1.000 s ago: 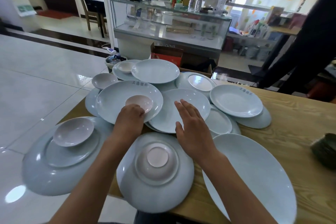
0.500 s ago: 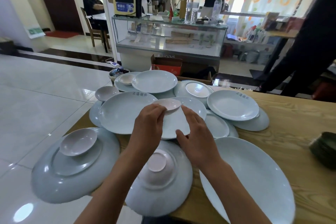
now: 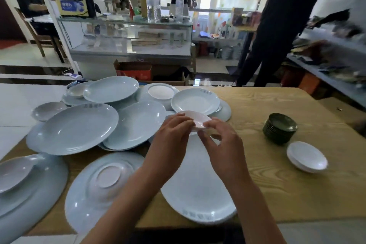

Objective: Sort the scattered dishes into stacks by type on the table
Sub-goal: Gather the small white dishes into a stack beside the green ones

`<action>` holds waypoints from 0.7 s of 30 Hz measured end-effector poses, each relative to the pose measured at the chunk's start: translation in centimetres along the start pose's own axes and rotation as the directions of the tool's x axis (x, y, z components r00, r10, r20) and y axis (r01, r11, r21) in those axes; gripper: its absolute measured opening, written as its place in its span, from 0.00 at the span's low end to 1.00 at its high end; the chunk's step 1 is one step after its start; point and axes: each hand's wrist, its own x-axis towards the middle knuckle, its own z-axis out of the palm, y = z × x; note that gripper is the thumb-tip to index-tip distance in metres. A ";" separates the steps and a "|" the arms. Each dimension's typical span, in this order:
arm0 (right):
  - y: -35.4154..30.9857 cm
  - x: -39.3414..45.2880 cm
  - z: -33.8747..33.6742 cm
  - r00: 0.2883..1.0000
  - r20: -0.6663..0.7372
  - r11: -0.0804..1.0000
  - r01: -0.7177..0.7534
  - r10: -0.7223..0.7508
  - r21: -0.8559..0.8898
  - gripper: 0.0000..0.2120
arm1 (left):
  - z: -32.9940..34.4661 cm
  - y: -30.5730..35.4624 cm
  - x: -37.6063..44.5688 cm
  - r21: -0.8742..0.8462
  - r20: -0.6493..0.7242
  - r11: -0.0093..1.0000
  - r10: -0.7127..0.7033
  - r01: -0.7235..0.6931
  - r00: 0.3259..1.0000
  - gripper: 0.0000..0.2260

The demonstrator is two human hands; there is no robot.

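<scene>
While the wooden table [image 3: 287, 188] fills the lower half of the head view, pale blue dishes crowd its side from about seven to eleven o'clock. Largest among them is an oval platter [image 3: 39, 200] at eight o'clock, hanging past the table edge, with a small pinkish dish [image 3: 13, 174] resting in it. Just beside it, at six to seven o'clock, lies an upturned plate [image 3: 95, 188], foot ring showing. At centre a long oval plate [image 3: 198, 188] with lettering on its near rim lies under both forearms. Toward ten o'clock a broad plate [image 3: 79, 128] overlaps a second plate [image 3: 136, 125], and further plates are heaped behind them around eleven and twelve o'clock. At three o'clock stands a stack of dark green dishes [image 3: 280, 128], and near it, toward four o'clock, a low stack of small white saucers [image 3: 307, 156]. Above the long oval plate, at centre, a small pinkish saucer [image 3: 200, 120] is held clear of the table between both hands: the left hand [image 3: 172, 136] curls its fingers round the near left rim, and the right hand [image 3: 223, 144] pinches the near right rim between thumb and bent fingertips.
</scene>
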 end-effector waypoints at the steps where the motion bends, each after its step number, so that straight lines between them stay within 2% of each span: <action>1: 0.6 -0.3 -1.1 1.000 -0.019 1.000 -0.014 0.015 0.013 0.12 | 0.8 0.8 0.2 -0.016 0.009 1.000 0.023 -0.023 1.000 0.11; 5: 3.2 -1.5 -4.7 0.986 -0.134 0.995 -0.100 0.099 -0.006 0.10 | 4.0 3.4 0.9 -0.126 0.085 0.990 0.070 -0.059 0.994 0.12; 11: 8.4 -3.4 -10.5 0.915 -0.302 0.959 -0.282 0.269 -0.002 0.08 | 7.9 6.7 1.4 -0.239 0.161 0.966 0.136 -0.095 0.977 0.14; 16: 12.4 -5.1 -15.9 0.837 -0.460 0.909 -0.396 0.298 -0.132 0.08 | 10.0 7.2 0.3 -0.237 0.276 0.964 0.187 -0.122 0.943 0.15; 21: 15.0 -5.3 -17.8 0.744 -0.557 0.840 -0.524 0.369 -0.143 0.10 | 10.8 8.2 0.1 -0.182 0.296 0.979 0.143 -0.091 0.945 0.17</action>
